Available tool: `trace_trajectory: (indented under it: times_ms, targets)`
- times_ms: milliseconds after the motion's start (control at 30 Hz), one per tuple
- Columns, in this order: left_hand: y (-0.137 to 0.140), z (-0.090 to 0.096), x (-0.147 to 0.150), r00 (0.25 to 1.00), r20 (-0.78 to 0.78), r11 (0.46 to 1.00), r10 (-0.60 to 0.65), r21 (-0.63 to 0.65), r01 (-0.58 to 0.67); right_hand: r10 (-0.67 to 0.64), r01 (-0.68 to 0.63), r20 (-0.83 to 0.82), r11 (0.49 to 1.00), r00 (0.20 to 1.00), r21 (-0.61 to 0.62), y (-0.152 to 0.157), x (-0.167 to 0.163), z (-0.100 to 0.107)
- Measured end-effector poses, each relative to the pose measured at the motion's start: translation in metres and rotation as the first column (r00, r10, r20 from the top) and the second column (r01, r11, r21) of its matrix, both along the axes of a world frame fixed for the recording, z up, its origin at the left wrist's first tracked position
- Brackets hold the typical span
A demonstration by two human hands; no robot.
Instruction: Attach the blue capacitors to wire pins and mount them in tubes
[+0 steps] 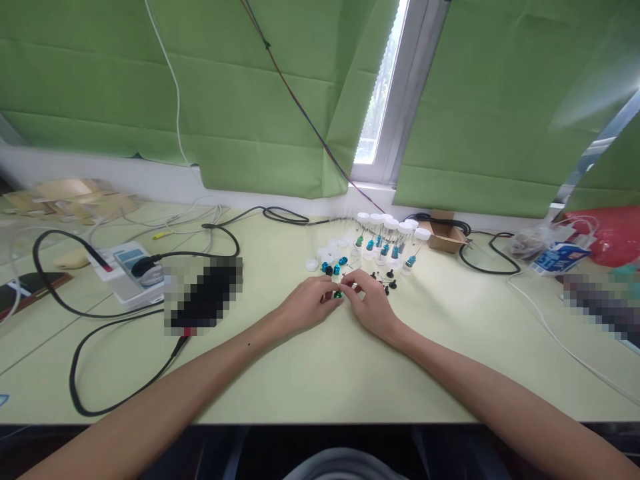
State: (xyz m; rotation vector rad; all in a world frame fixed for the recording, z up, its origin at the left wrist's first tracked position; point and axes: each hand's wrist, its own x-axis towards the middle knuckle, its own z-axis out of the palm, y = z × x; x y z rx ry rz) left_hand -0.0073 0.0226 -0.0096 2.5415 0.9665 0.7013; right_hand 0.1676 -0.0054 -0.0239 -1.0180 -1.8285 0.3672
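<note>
Holds both hands close together on the near side of the white-capped vials (pixel 388 239), presumably for fine fingertip work on small parts; bends the left hand (pixel 315 300) inward, left of the vials, with thumb and forefinger narrowed; curls the right hand (pixel 367 301) just in front of the vials, with thumb and forefinger likewise drawn near each other; cannot tell whether either pinch encloses anything, given such tiny, partly hidden tips; shows a green piece (pixel 339 294) just by the left fingertips, on the near-left side of the vials; cannot tell whether touched or merely lying there; lays both forearms over the table (pixel 300 373), nearer than the vials, perhaps for steadiness; leaves blue pieces (pixel 337 270) left of the vials and black pieces (pixel 393 285) directly in front of the vials, both within short reach, perhaps grouped by colour; has a white lid (pixel 311 265) farther left of the vials, likely out of the way; has a cardboard box (pixel 447 233) right of the vials, clear of both hands
</note>
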Motion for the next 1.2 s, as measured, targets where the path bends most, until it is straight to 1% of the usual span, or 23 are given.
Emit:
trace_trajectory:
  times_ms: [300,533,633,733,867,1000,1100,1200]
  targets:
    - [-0.001,0.001,0.001,1.0,0.002,1.0,0.002,0.002,-0.002,0.022,-0.022,-0.003,1.0,1.0,-0.005,0.001,0.001,-0.001]
    - [0.001,0.0,0.0,1.0,-0.007,1.0,0.006,0.01,-0.006,-0.001,0.001,0.018,1.0,1.0,-0.021,0.005,0.003,-0.002]
    - [0.001,0.0,0.0,1.0,-0.009,1.0,0.002,0.011,-0.002,-0.001,0.001,0.039,1.0,0.999,-0.018,0.006,0.004,-0.001]
    - [0.001,0.001,0.0,0.999,-0.019,1.0,0.027,0.015,-0.027,-0.009,0.009,0.061,1.0,0.998,-0.003,0.005,0.006,0.003]
    - [0.004,-0.001,0.0,0.997,-0.024,0.997,0.072,0.028,-0.071,-0.079,0.074,0.084,0.996,0.993,0.054,0.007,0.01,0.008]
    - [0.006,-0.002,0.0,0.995,-0.022,0.994,0.101,0.032,-0.1,-0.163,0.147,0.111,0.979,0.98,0.14,0.017,0.022,0.01]
    - [0.006,-0.001,-0.001,0.992,-0.02,0.992,0.126,0.03,-0.125,-0.221,0.185,0.2,0.966,0.955,0.181,0.026,0.032,0.008]
    - [0.006,-0.001,0.0,0.99,-0.014,0.99,0.143,0.019,-0.143,-0.269,0.208,0.347,0.957,0.898,0.203,0.033,0.038,0.006]
